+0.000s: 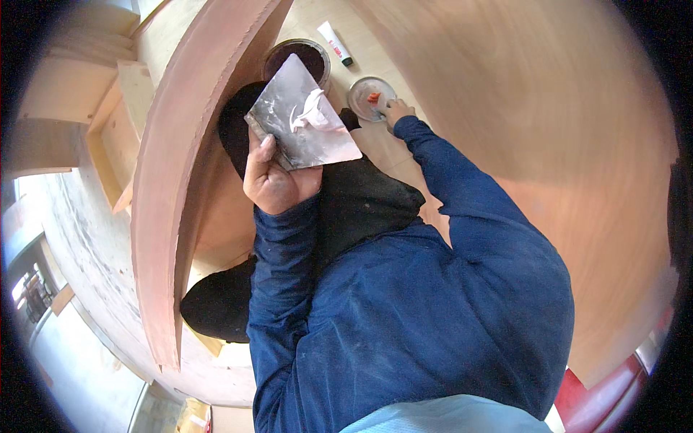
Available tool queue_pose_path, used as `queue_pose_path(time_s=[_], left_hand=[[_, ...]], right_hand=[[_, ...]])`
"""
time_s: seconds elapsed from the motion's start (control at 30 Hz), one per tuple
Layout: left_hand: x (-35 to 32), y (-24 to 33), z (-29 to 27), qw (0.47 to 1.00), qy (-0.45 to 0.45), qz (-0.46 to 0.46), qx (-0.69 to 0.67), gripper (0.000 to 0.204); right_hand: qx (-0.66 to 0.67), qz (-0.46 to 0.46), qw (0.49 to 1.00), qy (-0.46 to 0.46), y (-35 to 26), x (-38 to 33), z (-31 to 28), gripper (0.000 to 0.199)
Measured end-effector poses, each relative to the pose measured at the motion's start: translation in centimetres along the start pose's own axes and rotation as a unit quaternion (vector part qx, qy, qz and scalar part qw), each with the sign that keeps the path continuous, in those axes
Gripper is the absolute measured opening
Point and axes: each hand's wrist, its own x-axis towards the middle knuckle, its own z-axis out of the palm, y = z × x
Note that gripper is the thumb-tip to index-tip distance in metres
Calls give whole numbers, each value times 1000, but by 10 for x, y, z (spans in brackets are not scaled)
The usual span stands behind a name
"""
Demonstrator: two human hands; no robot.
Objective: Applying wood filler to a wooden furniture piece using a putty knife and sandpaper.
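My left hand (273, 177) grips the lower left edge of a flat grey metal putty plate (285, 97), its thumb on top. A smear of pale pinkish putty (312, 115) lies on the plate's face. Farther right, my right hand (397, 112) reaches to the rim of a round shallow lid (361, 88), fingers drawn together. Whatever those fingers hold is too small to make out. A dab of orange-red paste (373, 98) sits in the lid. Partly behind the plate stands an open round tin (315, 56), dark inside. A white tube with a black cap (334, 43) lies beyond the lid.
A curved wooden panel edge (162, 195) rises on my left, and a broad smooth wooden panel (548, 123) curves up on my right. My dark-trousered legs (368, 195) are folded between them. Wooden framing (108, 144) stands at the far left.
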Motion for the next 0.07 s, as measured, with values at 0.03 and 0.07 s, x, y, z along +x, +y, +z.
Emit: queue_pose_path(time_s=[0.03, 0.07], left_hand=[[-1, 1, 2, 1000, 0, 2, 1, 58], [-2, 1, 4, 996, 48, 15, 71, 58]], right_hand=[[32, -4, 998, -60, 6, -1, -11, 50], [31, -6, 998, -57, 2, 0, -18, 50]])
